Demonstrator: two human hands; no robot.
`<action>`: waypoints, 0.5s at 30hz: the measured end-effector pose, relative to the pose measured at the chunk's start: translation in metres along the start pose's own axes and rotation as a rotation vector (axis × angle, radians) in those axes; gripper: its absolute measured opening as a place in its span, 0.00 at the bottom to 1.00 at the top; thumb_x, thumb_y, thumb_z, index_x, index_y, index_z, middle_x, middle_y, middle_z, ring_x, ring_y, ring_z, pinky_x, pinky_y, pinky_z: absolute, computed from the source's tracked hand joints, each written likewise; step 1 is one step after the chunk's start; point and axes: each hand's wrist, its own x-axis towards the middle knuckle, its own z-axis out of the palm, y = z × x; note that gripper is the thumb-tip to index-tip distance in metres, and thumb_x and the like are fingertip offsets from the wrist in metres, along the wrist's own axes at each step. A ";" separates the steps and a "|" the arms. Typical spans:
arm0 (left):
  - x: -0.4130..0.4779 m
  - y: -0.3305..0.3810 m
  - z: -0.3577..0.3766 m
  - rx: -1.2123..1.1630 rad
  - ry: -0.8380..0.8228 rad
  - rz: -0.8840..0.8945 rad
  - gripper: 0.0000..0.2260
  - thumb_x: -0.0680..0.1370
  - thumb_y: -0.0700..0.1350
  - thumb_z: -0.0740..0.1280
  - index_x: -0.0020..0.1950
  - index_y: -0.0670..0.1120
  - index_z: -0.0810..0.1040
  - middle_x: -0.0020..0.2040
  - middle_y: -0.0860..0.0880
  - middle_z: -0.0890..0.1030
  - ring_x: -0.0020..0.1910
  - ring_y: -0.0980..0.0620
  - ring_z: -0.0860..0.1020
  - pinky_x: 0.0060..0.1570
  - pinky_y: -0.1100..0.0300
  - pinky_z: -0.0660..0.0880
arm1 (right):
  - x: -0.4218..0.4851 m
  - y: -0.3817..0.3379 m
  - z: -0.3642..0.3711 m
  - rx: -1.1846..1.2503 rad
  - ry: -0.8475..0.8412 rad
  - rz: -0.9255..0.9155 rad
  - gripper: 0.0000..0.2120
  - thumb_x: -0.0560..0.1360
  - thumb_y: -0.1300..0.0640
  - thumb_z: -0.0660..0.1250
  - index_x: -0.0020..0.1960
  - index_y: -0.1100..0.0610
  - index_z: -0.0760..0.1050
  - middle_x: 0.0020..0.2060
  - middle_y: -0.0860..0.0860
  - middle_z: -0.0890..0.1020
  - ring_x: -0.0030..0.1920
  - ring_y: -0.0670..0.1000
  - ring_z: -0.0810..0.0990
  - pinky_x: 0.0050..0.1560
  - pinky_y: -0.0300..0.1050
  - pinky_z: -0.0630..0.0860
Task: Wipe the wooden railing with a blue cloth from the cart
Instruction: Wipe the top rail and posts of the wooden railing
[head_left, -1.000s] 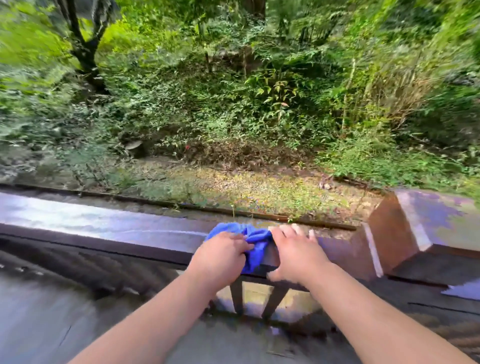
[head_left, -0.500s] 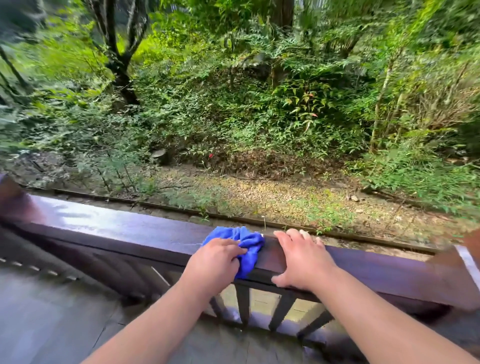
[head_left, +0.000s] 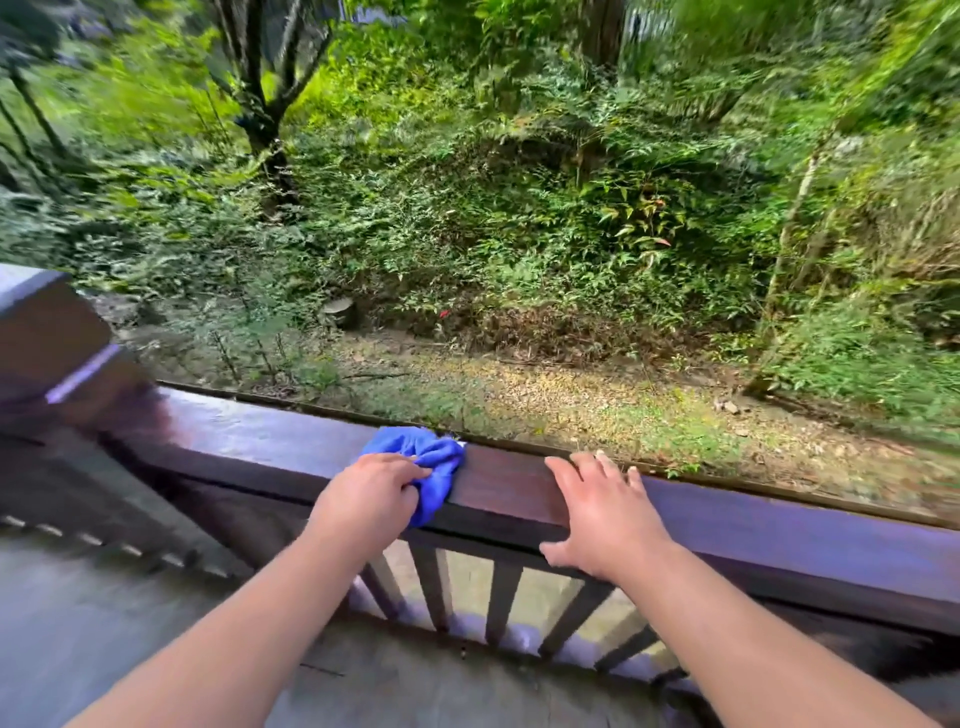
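Nearest, two bare forearms reach forward from the bottom edge toward the wooden railing (head_left: 519, 483), whose balusters (head_left: 501, 603) stand just below the hands

The left hand (head_left: 371, 499) lies on the rail's top face with its fingers (head_left: 410, 470) curled closed over the bunched blue cloth (head_left: 434, 462), pinning it against the wood; the cloth shows ahead and to the right of those fingers and drapes a little over the near edge

The right hand (head_left: 605, 514) sits apart to the right, fingers (head_left: 587, 462) open and spread flat on the top face, thumb hooked under the near lip, gripping nothing; it reads as a brace, not a wiper

The relation the coming stroke turns on: the rail's long axis runs left to right across the view, rising slightly toward the left, where it meets a post cap (head_left: 36, 322); the stretch between the cloth and that post lies to the left of the closed fingers, and the left hand is the nearer one to it; the stretch to the right of the cloth runs under the open right hand and on beyond it; judged from this, a wipe must slide along that axis, not across it

Beyond the rail lie a gravelly strip (head_left: 519, 395), then dense green undergrowth (head_left: 467, 234) and a dark tree trunk (head_left: 265, 119); the cart is not in view
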 end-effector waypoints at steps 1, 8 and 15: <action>0.001 -0.002 0.000 -0.002 -0.002 0.003 0.14 0.75 0.44 0.65 0.56 0.56 0.85 0.61 0.55 0.83 0.64 0.54 0.76 0.61 0.57 0.73 | 0.000 -0.004 -0.001 0.001 0.000 0.006 0.52 0.66 0.32 0.72 0.81 0.46 0.50 0.79 0.54 0.60 0.80 0.62 0.55 0.78 0.71 0.53; -0.003 0.007 0.015 -0.021 -0.001 -0.052 0.17 0.76 0.45 0.61 0.60 0.56 0.83 0.66 0.56 0.79 0.68 0.55 0.72 0.63 0.55 0.73 | -0.007 0.014 -0.011 0.039 -0.011 0.071 0.52 0.67 0.34 0.73 0.82 0.46 0.50 0.80 0.52 0.59 0.81 0.60 0.54 0.79 0.69 0.55; 0.003 0.094 0.054 -0.038 -0.028 0.122 0.16 0.76 0.45 0.63 0.60 0.54 0.84 0.63 0.54 0.81 0.64 0.53 0.76 0.60 0.57 0.74 | -0.036 0.091 -0.015 0.042 -0.032 0.178 0.53 0.66 0.33 0.74 0.82 0.45 0.50 0.81 0.53 0.58 0.81 0.60 0.54 0.79 0.69 0.55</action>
